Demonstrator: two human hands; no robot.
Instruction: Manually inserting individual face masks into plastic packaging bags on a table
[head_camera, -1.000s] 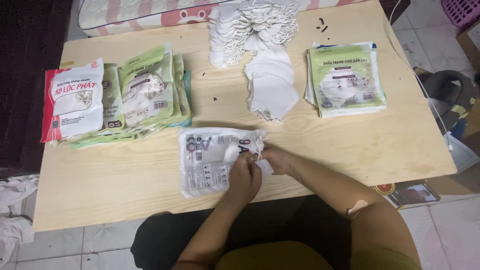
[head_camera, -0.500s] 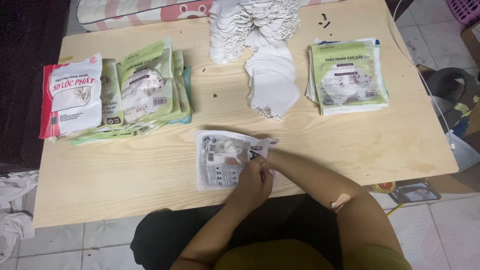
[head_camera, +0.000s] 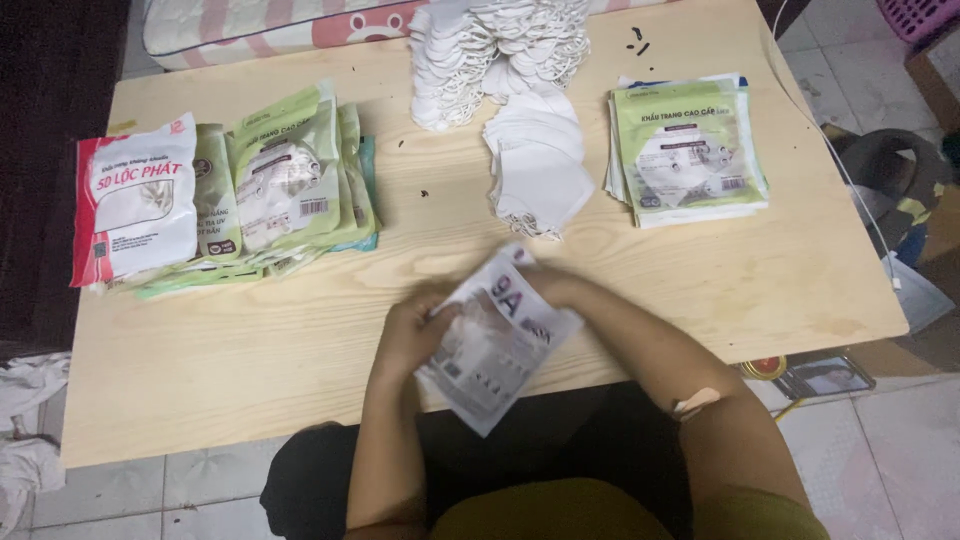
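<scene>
Both hands on white printed pouch (head_camera: 497, 345), tilted, lifted just off surface (head_camera: 250, 350) at near edge. Left hand (head_camera: 405, 335) fingers pinch its left edge; right hand (head_camera: 550, 285) fingers grip top right corner. Beyond the fingers: loose white masks (head_camera: 540, 165), green packet stack (head_camera: 688, 150) further right.

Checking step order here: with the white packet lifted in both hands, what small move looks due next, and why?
Probably laying the packet onto the filled stack at the table's left: both the left hand and right hand hold it tilted, clear of the table.
</scene>
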